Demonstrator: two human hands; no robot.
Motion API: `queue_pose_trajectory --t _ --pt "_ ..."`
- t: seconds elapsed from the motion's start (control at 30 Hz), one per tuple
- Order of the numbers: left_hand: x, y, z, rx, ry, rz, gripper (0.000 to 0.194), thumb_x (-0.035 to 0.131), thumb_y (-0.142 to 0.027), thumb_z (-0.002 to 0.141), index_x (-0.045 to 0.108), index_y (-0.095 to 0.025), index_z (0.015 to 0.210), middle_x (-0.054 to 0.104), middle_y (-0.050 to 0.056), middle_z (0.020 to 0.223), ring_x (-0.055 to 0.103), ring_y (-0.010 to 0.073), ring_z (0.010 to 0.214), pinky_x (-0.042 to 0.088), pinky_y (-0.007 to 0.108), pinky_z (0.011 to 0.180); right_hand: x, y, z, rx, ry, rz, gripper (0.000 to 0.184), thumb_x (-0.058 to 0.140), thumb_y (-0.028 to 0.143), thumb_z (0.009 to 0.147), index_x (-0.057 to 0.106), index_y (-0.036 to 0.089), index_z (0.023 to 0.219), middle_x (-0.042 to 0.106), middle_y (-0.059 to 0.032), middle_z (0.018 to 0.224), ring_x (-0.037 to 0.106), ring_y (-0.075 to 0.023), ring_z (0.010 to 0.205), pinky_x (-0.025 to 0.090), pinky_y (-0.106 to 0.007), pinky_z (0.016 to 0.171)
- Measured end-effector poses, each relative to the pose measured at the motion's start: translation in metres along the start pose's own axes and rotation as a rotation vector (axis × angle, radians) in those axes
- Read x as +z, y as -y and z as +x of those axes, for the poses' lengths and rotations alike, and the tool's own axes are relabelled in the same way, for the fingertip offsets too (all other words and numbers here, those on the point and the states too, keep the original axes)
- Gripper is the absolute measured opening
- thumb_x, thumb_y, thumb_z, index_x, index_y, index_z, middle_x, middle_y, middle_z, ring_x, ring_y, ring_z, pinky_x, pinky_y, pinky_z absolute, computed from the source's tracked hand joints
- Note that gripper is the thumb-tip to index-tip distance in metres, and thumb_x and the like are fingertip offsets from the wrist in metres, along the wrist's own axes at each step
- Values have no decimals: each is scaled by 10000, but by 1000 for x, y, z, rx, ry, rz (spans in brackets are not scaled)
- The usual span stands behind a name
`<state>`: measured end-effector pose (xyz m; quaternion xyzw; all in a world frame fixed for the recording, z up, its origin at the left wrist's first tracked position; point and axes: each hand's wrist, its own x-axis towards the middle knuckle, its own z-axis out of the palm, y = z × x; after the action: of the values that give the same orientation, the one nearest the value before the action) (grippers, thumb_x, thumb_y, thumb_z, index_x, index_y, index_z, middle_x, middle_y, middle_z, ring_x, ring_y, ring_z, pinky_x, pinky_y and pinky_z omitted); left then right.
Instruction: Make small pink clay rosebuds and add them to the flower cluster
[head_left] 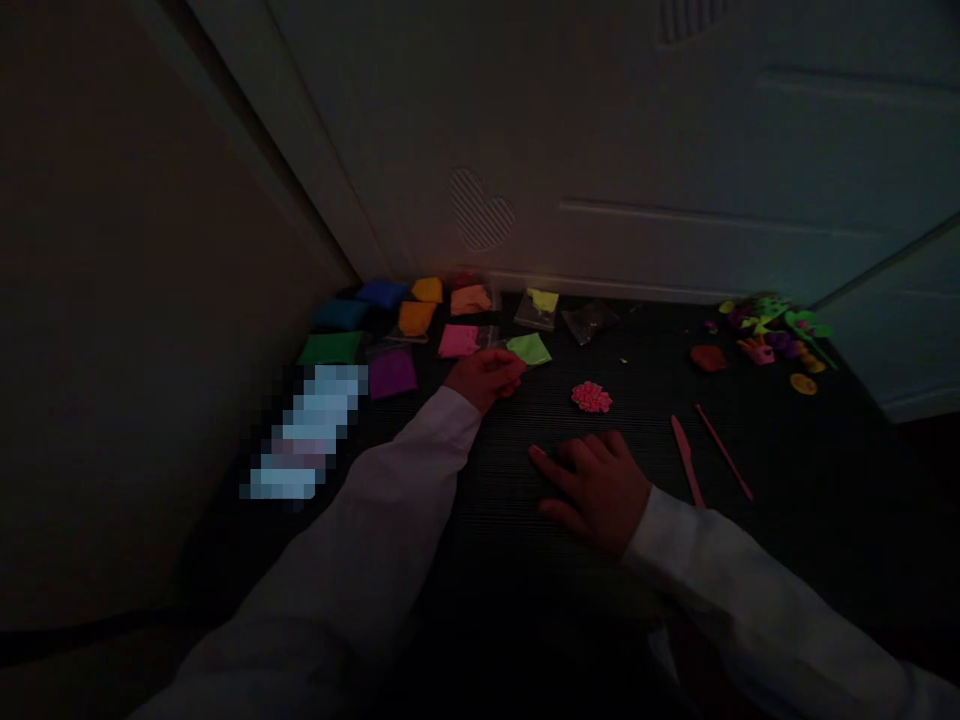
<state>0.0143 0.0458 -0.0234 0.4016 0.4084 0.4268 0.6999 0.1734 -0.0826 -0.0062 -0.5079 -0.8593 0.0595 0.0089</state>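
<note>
Likely handling the lime packet [531, 349] — left hand [484, 380] fingers bunched, can't tell if pinching; right hand [600, 488] fingers loosely spread — next move calls for light fingertips

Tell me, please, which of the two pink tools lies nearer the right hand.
The knife-shaped tool lies nearer the right hand, its lower end at the sleeve; the other, a slender rod, lies farther right.

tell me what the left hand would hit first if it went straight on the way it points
The left hand would likely meet the lime-green packet first, just ahead of it; whether the two touch is unclear in this dim view.
</note>
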Motion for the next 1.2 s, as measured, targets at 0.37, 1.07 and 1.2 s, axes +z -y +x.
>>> queue_pose_trajectory --t 0.37,1.07,1.2 --pt "0 0 -2 -23 9 16 269 734 -202 424 565 -132 622 560 -45 502 451 31 424 337 170 435 -1 -2 1 64 -21 0 531 277 529 814 337 253 1264 476 -89 961 391 -218 854 219 -372 738" --pt "1 0 0 -18 8 -22 276 739 -216 418 559 -130 609 560 -34 502 479 48 460 343 174 448 -13 1 -1 9 -53 103 536 328 477 819 310 211 1284 465 -97 1032 407 -208 900 260 -385 788" --pt "1 -1 0 -19 11 -22 269 736 -213 420 561 -130 606 557 -38 487 456 38 426 333 174 436 -6 15 -2 -83 -26 107 542 303 537 804 301 277 1279 343 -108 1259 328 -261 1097 190 -458 878"
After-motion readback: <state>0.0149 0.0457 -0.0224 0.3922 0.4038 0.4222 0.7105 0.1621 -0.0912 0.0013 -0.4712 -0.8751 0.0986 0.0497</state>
